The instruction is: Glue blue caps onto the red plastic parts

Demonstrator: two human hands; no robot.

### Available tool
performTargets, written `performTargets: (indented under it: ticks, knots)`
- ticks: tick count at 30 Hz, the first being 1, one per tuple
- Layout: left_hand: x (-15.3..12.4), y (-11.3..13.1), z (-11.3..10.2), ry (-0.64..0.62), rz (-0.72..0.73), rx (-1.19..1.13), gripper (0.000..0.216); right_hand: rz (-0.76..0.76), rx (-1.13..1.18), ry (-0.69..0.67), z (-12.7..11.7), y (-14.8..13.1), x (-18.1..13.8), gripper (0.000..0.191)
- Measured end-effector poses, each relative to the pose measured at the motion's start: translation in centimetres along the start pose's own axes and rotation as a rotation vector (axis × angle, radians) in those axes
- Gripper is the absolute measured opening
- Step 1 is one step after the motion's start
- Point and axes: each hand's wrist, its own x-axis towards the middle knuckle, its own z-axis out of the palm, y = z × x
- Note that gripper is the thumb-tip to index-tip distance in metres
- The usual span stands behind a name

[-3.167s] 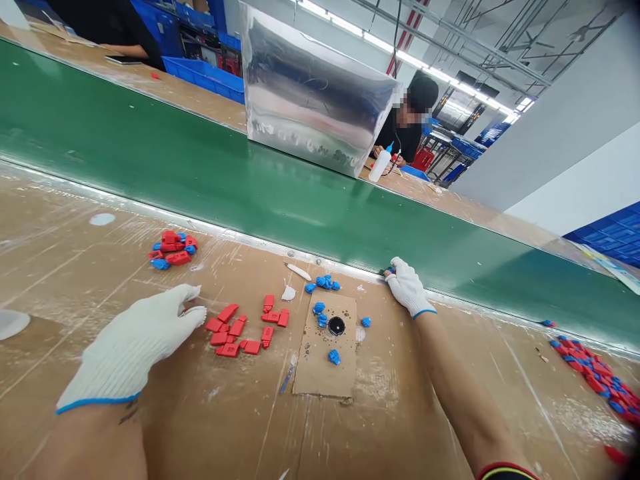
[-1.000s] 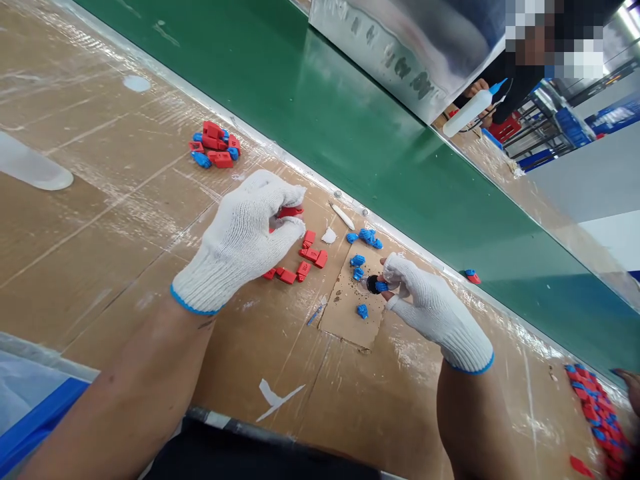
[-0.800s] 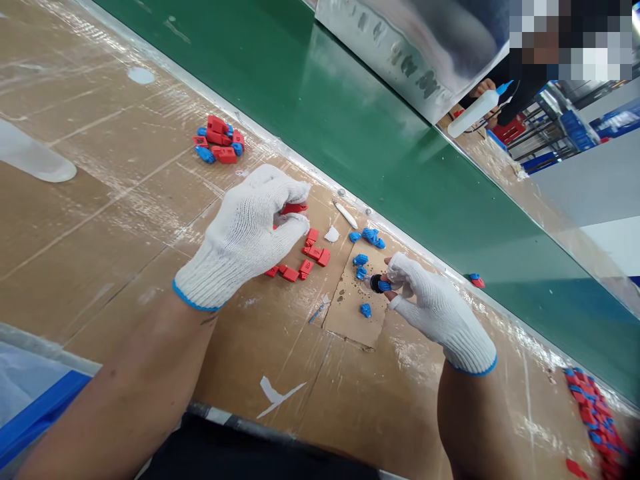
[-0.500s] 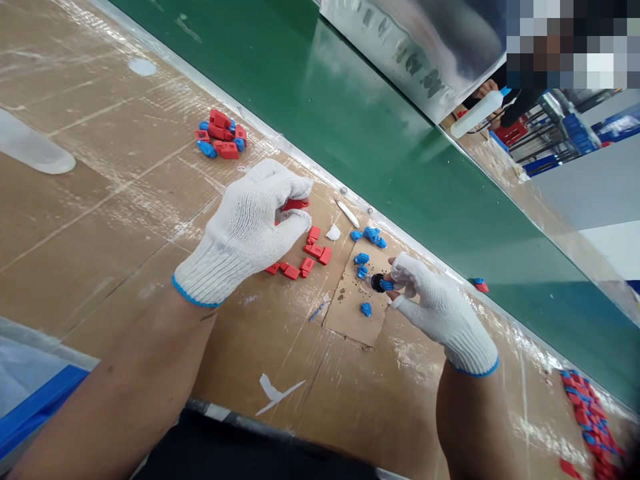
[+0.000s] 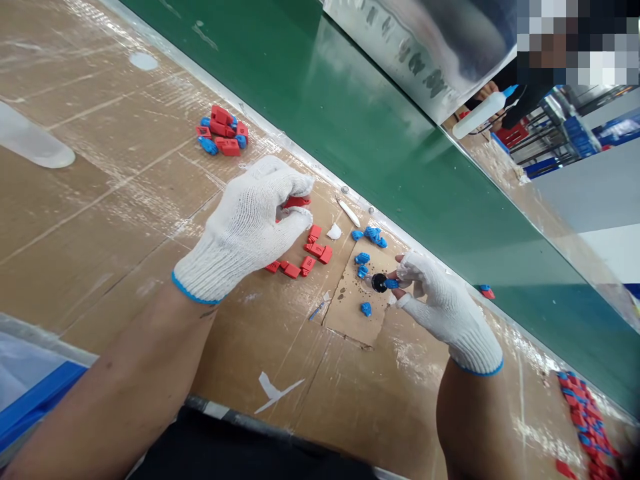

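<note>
My left hand [image 5: 247, 227], in a white knit glove, pinches a red plastic piece [image 5: 296, 201] between thumb and fingers above several loose red pieces [image 5: 305, 257] on the brown bench. My gloved right hand [image 5: 443, 303] holds a small blue plastic piece [image 5: 391, 284] by the fingertips, right beside a black round hole [image 5: 379, 283] in a cardboard square [image 5: 355, 307]. More blue pieces [image 5: 367, 235] lie on and near that cardboard.
A pile of joined red and blue parts [image 5: 223, 130] sits at the back left, another pile [image 5: 587, 417] at the far right. A green conveyor belt [image 5: 350, 127] runs behind, carrying a silver bag [image 5: 425, 40]. Another person's hand holds a white squeeze bottle [image 5: 483, 112] across the belt.
Since three seconds ago my left hand picked up a red piece and my right hand came back from the belt edge with a blue piece. In the last second both hands stayed almost still.
</note>
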Motion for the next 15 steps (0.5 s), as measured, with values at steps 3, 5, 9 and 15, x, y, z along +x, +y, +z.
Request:
performTargets:
  ticks: [3, 5, 9, 15]
  knots:
    - [0.0, -0.1, 0.0, 0.009, 0.017, 0.008, 0.015, 0.02, 0.011, -0.014, -0.3, 0.2, 0.0, 0.034]
    - [0.0, -0.1, 0.0, 0.016, 0.023, 0.013, 0.016, 0.039, 0.027, -0.041, -0.5, 0.2, 0.1, 0.035]
    - [0.1, -0.2, 0.1, 0.037, 0.047, 0.028, 0.018, 0.088, 0.009, -0.087, -0.8, -0.2, 0.7, 0.04]
    - [0.1, -0.5, 0.1, 0.048, 0.061, 0.036, 0.016, 0.107, -0.004, -0.144, -1.0, -0.6, 1.6, 0.056]
